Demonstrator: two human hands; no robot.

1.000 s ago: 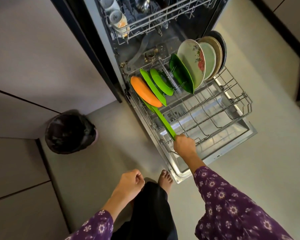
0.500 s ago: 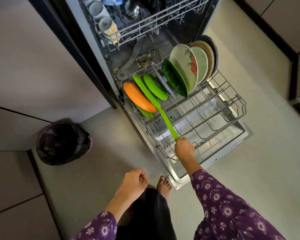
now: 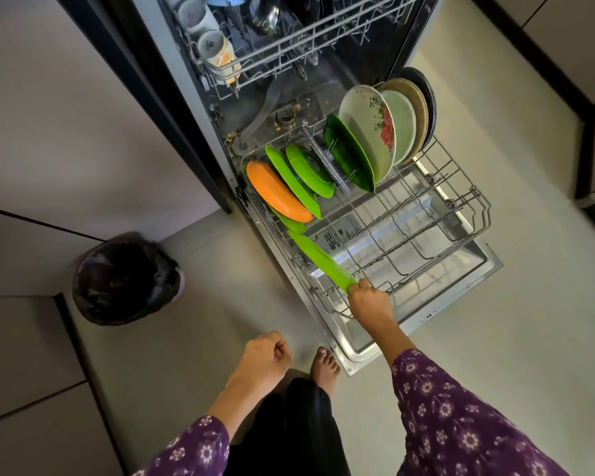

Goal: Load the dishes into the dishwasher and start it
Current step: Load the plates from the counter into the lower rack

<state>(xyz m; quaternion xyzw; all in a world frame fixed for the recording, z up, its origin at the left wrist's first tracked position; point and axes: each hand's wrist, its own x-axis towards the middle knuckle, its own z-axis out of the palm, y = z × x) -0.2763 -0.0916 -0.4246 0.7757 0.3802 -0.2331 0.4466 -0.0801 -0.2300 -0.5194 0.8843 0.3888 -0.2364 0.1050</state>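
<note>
Dishwasher rack (image 3: 461, 214): orange plate (image 3: 275, 192), floral plate (image 3: 368, 132), upright. Right hand (image 3: 370, 300) pinching green plate (image 3: 323, 261); left hand (image 3: 263, 355) loosely curled, empty.

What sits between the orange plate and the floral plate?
Head view: two light green plates, a clear ribbed strip, then a dark green plate.

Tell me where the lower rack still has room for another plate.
Free: the front right half of the lower rack, bordered by the floral plate and its row behind, the rack's right wall, and the green plate the right hand pinches on the left. Crowded: back left, around the orange plate.
</note>
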